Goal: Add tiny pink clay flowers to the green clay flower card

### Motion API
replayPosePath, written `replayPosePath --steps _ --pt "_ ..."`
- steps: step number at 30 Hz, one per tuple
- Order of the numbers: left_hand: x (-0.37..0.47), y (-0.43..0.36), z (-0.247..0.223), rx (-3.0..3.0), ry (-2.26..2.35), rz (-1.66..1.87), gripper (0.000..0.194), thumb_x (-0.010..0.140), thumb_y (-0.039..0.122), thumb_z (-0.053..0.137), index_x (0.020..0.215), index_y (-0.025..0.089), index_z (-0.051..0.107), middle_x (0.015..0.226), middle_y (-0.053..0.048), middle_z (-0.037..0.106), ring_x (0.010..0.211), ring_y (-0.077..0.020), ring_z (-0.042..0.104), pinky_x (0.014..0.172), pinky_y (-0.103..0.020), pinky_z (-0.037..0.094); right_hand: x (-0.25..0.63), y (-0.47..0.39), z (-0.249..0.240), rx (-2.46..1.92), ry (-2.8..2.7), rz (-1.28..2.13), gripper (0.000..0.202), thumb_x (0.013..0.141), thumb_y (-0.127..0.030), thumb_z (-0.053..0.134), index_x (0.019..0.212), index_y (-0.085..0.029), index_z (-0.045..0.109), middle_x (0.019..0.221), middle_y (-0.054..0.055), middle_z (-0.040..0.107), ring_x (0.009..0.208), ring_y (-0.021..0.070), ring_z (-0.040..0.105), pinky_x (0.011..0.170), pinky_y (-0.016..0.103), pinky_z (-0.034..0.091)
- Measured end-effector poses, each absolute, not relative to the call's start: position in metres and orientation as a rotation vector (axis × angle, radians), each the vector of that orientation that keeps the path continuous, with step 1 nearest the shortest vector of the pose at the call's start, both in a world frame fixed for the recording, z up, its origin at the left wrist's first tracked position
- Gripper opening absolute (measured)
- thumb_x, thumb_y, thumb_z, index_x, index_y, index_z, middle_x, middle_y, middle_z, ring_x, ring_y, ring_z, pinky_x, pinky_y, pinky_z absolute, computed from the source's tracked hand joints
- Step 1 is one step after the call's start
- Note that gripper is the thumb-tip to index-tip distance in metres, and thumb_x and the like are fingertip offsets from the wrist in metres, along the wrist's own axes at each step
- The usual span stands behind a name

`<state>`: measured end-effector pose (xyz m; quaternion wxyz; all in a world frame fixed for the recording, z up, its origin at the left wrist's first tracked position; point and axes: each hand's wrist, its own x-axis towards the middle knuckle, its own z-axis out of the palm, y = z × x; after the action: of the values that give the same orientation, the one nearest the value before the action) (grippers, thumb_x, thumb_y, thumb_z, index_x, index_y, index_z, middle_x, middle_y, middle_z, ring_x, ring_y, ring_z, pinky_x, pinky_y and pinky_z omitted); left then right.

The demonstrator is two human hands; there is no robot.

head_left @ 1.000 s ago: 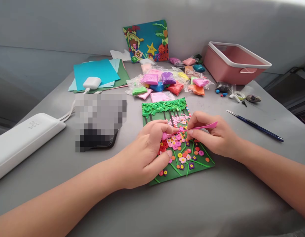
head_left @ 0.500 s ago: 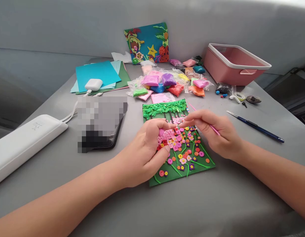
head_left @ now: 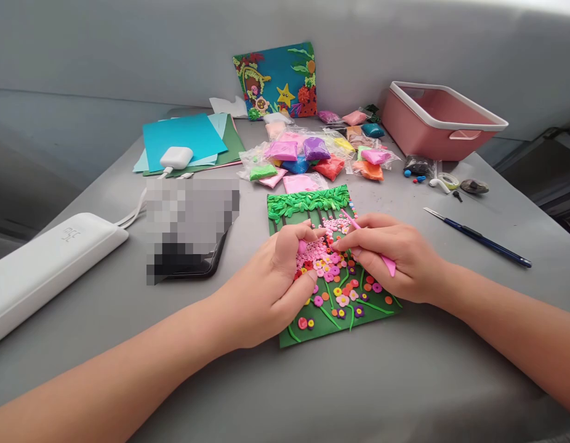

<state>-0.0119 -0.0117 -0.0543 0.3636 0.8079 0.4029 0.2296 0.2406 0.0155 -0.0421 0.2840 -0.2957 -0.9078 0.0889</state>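
Observation:
A green board [head_left: 294, 332] decorated with clay flowers, stems and a leafy green top border lies on the table. My left hand [head_left: 278, 277] rests over its left side, fingers curled round a lump of pink clay [head_left: 302, 247], with the thumb against the flowers. My right hand [head_left: 396, 255] is closed on a pink clay modelling tool [head_left: 386, 264], which slants up past the fingers. Its index fingertip is at the small pink pieces [head_left: 318, 251] in the board's middle; whether it holds a piece there is too small to tell.
Bagged coloured clay [head_left: 285, 151] is heaped behind the board, before an underwater clay picture [head_left: 276, 86]. A pink bin [head_left: 433, 132] and craft knife [head_left: 479, 237] are right. Leftward are a phone [head_left: 211, 261], power bank [head_left: 58, 264], earphone case [head_left: 176, 158] and coloured sheets [head_left: 183, 138].
My right hand has shifted slightly left and down, its fingers drawn closer together over the board. The pink tool has swung with it. My left hand stays nearly still.

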Motion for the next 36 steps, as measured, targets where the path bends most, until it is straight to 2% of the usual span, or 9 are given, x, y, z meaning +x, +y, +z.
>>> replayPosePath --steps 3,7,13,18,22,25,27,31,36 --pt "-0.014 -0.01 -0.056 2.134 1.023 0.534 0.036 0.104 0.033 0.042 0.135 0.024 0.028 0.162 -0.023 0.041 0.158 -0.0326 0.028 0.121 -0.06 0.033 0.241 0.017 -0.044 -0.744 -2.451 0.184 0.024 0.094 -0.009 0.051 0.099 -0.023 0.07 0.075 0.001 0.072 0.073 0.0178 0.064 0.092 0.036 0.058" --pt "-0.014 -0.009 -0.056 2.198 1.024 0.506 0.035 0.105 0.033 0.039 0.135 0.022 0.027 0.161 -0.024 0.042 0.159 -0.0315 0.026 0.121 -0.061 0.034 0.24 0.017 -0.044 -0.719 -2.473 0.135 0.023 0.095 -0.009 0.05 0.098 -0.021 0.07 0.076 0.003 0.073 0.076 0.0188 0.065 0.09 0.037 0.058" --pt "-0.011 -0.01 -0.054 2.31 1.029 0.522 0.031 0.104 0.029 0.038 0.133 0.021 0.031 0.155 -0.022 0.051 0.142 -0.0317 0.051 0.112 -0.055 0.044 0.239 0.009 -0.039 -0.832 -2.299 0.289 0.024 0.096 -0.008 0.051 0.103 -0.02 0.071 0.083 0.002 0.074 0.081 0.0152 0.067 0.075 0.027 0.057" --pt "-0.01 -0.011 -0.052 2.452 1.044 0.645 0.023 0.104 0.024 0.038 0.126 0.019 0.039 0.133 -0.018 0.066 0.121 -0.0304 0.064 0.101 -0.05 0.049 0.238 0.003 -0.037 -0.88 -2.052 0.452 0.019 0.102 -0.016 0.051 0.106 -0.022 0.069 0.092 0.003 0.078 0.086 0.0152 0.073 0.082 0.03 0.058" --pt "-0.01 -0.014 -0.052 2.438 1.089 0.705 0.019 0.103 0.025 0.042 0.122 0.021 0.042 0.119 -0.012 0.069 0.107 -0.0266 0.066 0.092 -0.045 0.052 0.235 0.001 -0.037 -0.876 -2.014 0.54 0.017 0.104 -0.022 0.051 0.107 -0.022 0.068 0.091 0.002 0.078 0.086 0.0147 0.076 0.083 0.03 0.059" --pt "-0.009 -0.016 -0.055 2.399 1.114 0.715 0.026 0.102 0.03 0.049 0.124 0.022 0.04 0.124 -0.013 0.067 0.11 -0.0276 0.065 0.092 -0.046 0.053 0.234 0.003 -0.038 -0.995 -2.077 0.438 0.016 0.103 -0.024 0.052 0.103 -0.024 0.068 0.094 0.001 0.079 0.089 0.0163 0.075 0.083 0.03 0.058" --pt "-0.009 -0.017 -0.057 2.388 1.113 0.746 0.031 0.101 0.032 0.053 0.126 0.022 0.038 0.134 -0.017 0.063 0.12 -0.0298 0.063 0.097 -0.048 0.053 0.235 0.005 -0.04 -1.142 -2.116 0.329 0.014 0.1 -0.023 0.054 0.106 -0.025 0.067 0.101 0.002 0.079 0.093 0.0193 0.076 0.081 0.032 0.058" --pt "-0.01 -0.016 -0.059 2.389 1.123 0.706 0.029 0.102 0.035 0.051 0.124 0.023 0.037 0.152 -0.02 0.054 0.139 -0.0338 0.053 0.108 -0.055 0.047 0.236 0.009 -0.045 -1.306 -2.189 0.276 0.024 0.092 -0.013 0.054 0.112 -0.024 0.062 0.109 0.003 0.079 0.095 0.0221 0.076 0.078 0.034 0.058" --pt "-0.009 -0.014 -0.055 2.431 1.148 0.61 0.031 0.103 0.036 0.048 0.129 0.02 0.041 0.14 -0.019 0.065 0.125 -0.0344 0.064 0.099 -0.053 0.053 0.235 0.004 -0.042 -1.329 -2.24 0.348 0.022 0.09 -0.011 0.052 0.107 -0.022 0.062 0.098 0.002 0.079 0.085 0.0187 0.076 0.069 0.029 0.055"
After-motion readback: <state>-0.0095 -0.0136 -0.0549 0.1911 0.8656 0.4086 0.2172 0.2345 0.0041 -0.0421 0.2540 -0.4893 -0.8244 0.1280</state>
